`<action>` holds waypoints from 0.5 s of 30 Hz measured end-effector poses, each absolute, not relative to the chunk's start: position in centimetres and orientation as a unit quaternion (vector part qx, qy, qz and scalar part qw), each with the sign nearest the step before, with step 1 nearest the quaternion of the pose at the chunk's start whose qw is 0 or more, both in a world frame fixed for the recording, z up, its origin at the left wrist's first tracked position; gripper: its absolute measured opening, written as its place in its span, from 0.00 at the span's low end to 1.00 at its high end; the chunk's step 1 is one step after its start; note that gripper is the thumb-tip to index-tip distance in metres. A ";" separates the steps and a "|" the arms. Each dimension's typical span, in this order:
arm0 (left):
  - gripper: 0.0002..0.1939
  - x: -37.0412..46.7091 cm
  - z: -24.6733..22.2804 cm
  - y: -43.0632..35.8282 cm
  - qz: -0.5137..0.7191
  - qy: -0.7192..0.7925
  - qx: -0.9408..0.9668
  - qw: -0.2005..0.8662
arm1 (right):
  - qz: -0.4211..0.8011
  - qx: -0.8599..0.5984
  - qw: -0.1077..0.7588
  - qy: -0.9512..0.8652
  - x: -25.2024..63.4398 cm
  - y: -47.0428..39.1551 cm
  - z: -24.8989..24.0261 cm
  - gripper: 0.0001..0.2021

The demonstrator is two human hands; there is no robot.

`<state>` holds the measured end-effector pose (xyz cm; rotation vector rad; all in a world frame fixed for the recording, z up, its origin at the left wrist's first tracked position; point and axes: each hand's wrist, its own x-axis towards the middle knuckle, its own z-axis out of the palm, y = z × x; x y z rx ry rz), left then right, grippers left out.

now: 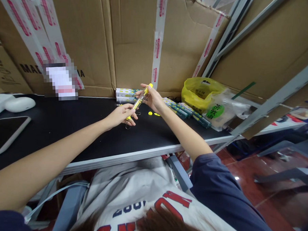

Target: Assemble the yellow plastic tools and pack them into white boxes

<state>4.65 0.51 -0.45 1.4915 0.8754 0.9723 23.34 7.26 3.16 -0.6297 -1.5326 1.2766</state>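
Observation:
A slim clear tube with yellow ends (138, 102) slants between my two hands above the black table. My left hand (120, 116) grips its lower yellow end, where a thin metal ring hangs below the fingers. Around the upper end, by the yellow cap, the fingers of my right hand (152, 98) are closed. On the tabletop beneath my right hand lie a small round yellow piece (150, 113) and a flat yellow piece (157, 114). What is inside the tube is too small to tell.
Patterned white boxes (124, 94) stand behind my hands. Green and white packs (179, 109), a yellow plastic bag (200, 94) and a clear bag (221, 109) sit to the right. A phone (8, 132) and a white mouse (20, 104) lie left. Cardboard (132, 41) walls the back.

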 end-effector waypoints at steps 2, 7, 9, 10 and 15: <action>0.19 4.8 -0.4 0.5 0.420 0.383 0.626 0.534 | 0.532 -0.268 0.502 -0.627 22.8 6.8 2.9 0.22; 0.19 4.8 -0.6 0.8 0.425 0.397 0.626 0.520 | 0.541 -0.284 0.500 -0.614 22.5 6.4 3.0 0.22; 0.20 4.7 -0.7 0.9 0.417 0.389 0.629 0.529 | 0.542 -0.291 0.504 -0.606 22.7 6.5 3.1 0.23; 0.20 4.6 -0.8 1.0 0.411 0.385 0.629 0.535 | 0.541 -0.293 0.509 -0.602 22.9 6.7 3.2 0.23; 0.24 4.4 -1.4 1.3 0.371 0.369 0.640 0.562 | 0.523 -0.293 0.532 -0.598 23.6 7.4 3.3 0.24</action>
